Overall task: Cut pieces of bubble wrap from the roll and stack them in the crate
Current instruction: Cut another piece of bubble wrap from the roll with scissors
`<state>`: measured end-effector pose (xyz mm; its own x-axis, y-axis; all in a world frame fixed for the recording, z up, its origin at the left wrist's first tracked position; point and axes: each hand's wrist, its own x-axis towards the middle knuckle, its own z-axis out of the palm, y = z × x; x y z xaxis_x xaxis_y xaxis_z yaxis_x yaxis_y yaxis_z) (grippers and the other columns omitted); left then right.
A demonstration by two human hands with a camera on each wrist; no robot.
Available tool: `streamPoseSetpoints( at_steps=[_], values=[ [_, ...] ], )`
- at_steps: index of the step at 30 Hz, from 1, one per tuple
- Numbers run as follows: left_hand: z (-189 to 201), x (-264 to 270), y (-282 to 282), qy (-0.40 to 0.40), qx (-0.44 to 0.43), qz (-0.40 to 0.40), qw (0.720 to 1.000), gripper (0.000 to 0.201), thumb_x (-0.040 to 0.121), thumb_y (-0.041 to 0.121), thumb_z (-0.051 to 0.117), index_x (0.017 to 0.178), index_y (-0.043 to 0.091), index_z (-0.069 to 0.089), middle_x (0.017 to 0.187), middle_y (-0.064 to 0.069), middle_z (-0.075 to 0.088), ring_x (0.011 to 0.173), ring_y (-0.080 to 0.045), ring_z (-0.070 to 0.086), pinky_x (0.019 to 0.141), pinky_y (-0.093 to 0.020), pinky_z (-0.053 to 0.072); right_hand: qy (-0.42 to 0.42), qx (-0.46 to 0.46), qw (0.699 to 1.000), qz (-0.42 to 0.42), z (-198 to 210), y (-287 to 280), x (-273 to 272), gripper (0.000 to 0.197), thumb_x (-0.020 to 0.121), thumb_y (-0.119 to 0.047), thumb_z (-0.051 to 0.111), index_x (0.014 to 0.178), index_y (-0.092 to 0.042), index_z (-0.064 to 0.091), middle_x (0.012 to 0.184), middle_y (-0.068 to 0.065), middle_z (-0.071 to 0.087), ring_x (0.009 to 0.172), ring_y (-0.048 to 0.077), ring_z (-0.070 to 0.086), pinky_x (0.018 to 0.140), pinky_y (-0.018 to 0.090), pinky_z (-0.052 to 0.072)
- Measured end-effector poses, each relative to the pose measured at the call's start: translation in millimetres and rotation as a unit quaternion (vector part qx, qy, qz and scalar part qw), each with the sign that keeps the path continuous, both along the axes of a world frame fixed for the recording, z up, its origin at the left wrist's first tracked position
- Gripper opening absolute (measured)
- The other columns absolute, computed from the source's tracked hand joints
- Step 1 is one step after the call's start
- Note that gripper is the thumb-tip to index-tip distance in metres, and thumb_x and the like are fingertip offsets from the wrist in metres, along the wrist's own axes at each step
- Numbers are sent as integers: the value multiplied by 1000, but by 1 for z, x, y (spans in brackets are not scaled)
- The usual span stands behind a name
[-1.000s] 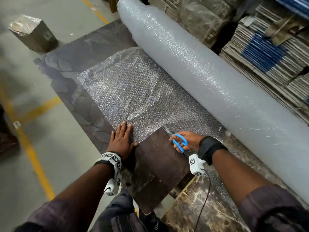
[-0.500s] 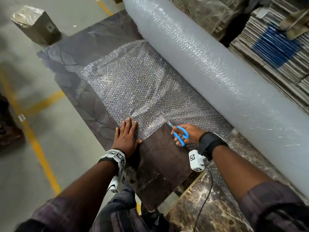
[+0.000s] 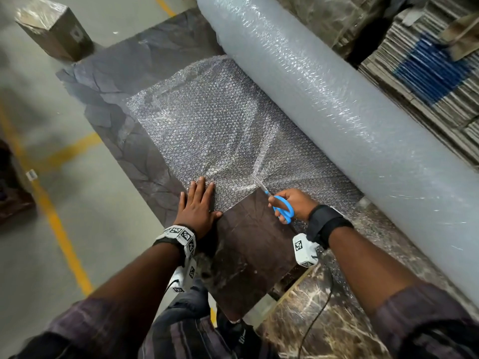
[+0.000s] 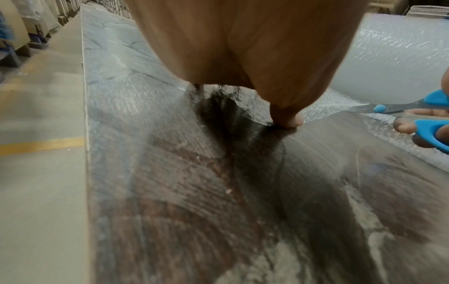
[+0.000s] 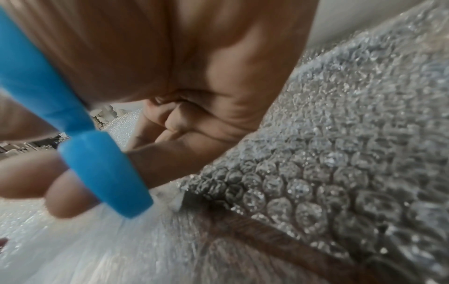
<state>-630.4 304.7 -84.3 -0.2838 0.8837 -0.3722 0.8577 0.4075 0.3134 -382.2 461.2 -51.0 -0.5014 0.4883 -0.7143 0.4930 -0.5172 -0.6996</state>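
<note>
A big roll of bubble wrap (image 3: 337, 99) lies along the far side of the dark stone table (image 3: 246, 242). An unrolled sheet of bubble wrap (image 3: 207, 130) spreads toward me. My left hand (image 3: 198, 206) presses flat on the sheet's near edge, fingers straight. My right hand (image 3: 293, 203) grips blue-handled scissors (image 3: 281, 207), their blades (image 3: 259, 183) inside the sheet's near edge. In the left wrist view the scissors (image 4: 413, 113) show at the right. In the right wrist view the blue handle (image 5: 104, 173) sits on curled fingers above the bubble wrap (image 5: 340, 173). No crate is in view.
Stacks of flattened cardboard (image 3: 427, 73) stand behind the roll at the right. A wrapped brown box (image 3: 55, 29) sits on the floor at the far left. Yellow floor lines (image 3: 59, 229) run to the left of the table. A marble-patterned slab (image 3: 324, 320) lies near right.
The scissors have advanced farther into the sheet, away from me, lengthening the cut. The left hand stays pressed on the sheet's near edge.
</note>
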Motion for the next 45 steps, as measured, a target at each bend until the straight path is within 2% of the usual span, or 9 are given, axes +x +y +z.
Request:
streamPoseSetpoints(
  at_steps=[4, 13, 23, 26, 30, 33, 37, 40, 45],
  values=[
    [1, 0, 0, -1, 2, 3, 1000, 86, 91, 55, 52, 155, 33, -1, 163, 4, -15, 149, -20, -15, 119, -50, -4, 9, -42, 999, -20, 1, 0, -6, 65, 69, -54, 78, 86, 6, 61, 62, 21, 55, 55, 27, 53, 49, 31, 48],
    [2, 0, 1, -8, -1, 2, 1000, 87, 91, 54, 53, 155, 32, -2, 162, 4, -16, 149, -20, -16, 119, -49, -5, 8, -23, 1000, 4, 14, 12, -21, 57, 77, -49, 67, 86, 7, 59, 60, 18, 54, 43, 23, 53, 47, 29, 50],
    [1, -1, 0, -14, 4, 3, 1000, 87, 91, 53, 53, 155, 33, -2, 162, 5, -18, 148, -19, -18, 119, -49, -6, -5, -14, 999, 47, 11, 20, -22, 99, 43, -76, 81, 92, 7, 61, 60, 18, 58, 45, 24, 55, 48, 31, 52],
    [1, 0, 0, -12, 3, 0, 1000, 87, 91, 53, 52, 155, 32, -2, 162, 5, -18, 148, -19, -18, 119, -50, -6, -11, 2, 999, 44, 10, 20, -23, 96, 45, -77, 80, 90, 6, 63, 62, 18, 59, 47, 25, 57, 48, 31, 52],
    [-1, 0, -1, -8, 6, -1, 1000, 86, 91, 54, 53, 155, 32, 0, 162, 5, -16, 149, -19, -16, 120, -50, -5, -15, 30, 999, 37, 8, 21, -27, 82, 60, -69, 76, 87, 8, 63, 65, 20, 58, 43, 22, 54, 45, 27, 47],
    [-1, 0, -1, -8, 2, -1, 1000, 86, 91, 54, 52, 155, 33, -1, 162, 5, -17, 148, -19, -17, 120, -50, -6, -16, 43, 998, 46, 8, 23, -29, 90, 45, -73, 82, 85, 5, 66, 61, 16, 60, 43, 21, 54, 44, 26, 46],
    [0, 0, -1, -9, 1, -1, 1000, 86, 92, 54, 52, 155, 33, -3, 162, 5, -18, 148, -18, -19, 119, -49, -7, -24, 41, 997, 54, 7, 25, -30, 76, 47, -66, 84, 81, 0, 68, 64, 17, 60, 42, 20, 54, 44, 25, 47],
    [1, 1, -1, -12, 0, 1, 1000, 86, 91, 54, 52, 155, 33, -2, 162, 6, -18, 148, -18, -19, 119, -49, -7, -24, 38, 998, 54, 5, 26, -32, 85, 38, -72, 86, 80, -1, 67, 61, 16, 60, 43, 21, 54, 46, 26, 47],
    [0, 0, -1, -12, -1, -3, 1000, 87, 91, 55, 51, 155, 34, -5, 161, 7, -20, 147, -18, -21, 119, -49, -7, -14, 10, 998, 56, 9, 30, -38, 95, 42, -76, 81, 88, 5, 64, 65, 20, 60, 50, 28, 59, 44, 28, 49]
  ],
)
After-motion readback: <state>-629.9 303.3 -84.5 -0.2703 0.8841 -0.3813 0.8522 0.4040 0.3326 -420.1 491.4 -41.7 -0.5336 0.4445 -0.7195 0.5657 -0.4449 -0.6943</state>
